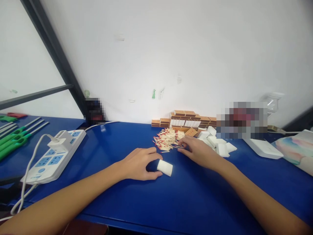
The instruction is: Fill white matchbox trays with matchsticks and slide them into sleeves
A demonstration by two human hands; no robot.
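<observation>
My left hand (140, 164) rests on the blue table (117, 192) with thumb and fingers closed round a small white matchbox tray (164, 167). My right hand (197, 150) lies palm down a little further back, fingertips pinched at the near edge of a heap of red-tipped matches (166, 139). Loose white trays (217, 143) lie just right of that hand. Stacked brown matchbox sleeves (188, 118) line the wall behind the heap.
A white power strip (54, 156) with a plugged-in adapter and cable sits at the left. Green-handled tools (14, 137) lie at the far left. A white flat box (263, 147) and a colourful sheet (296, 150) lie at the right. The white wall stands close behind.
</observation>
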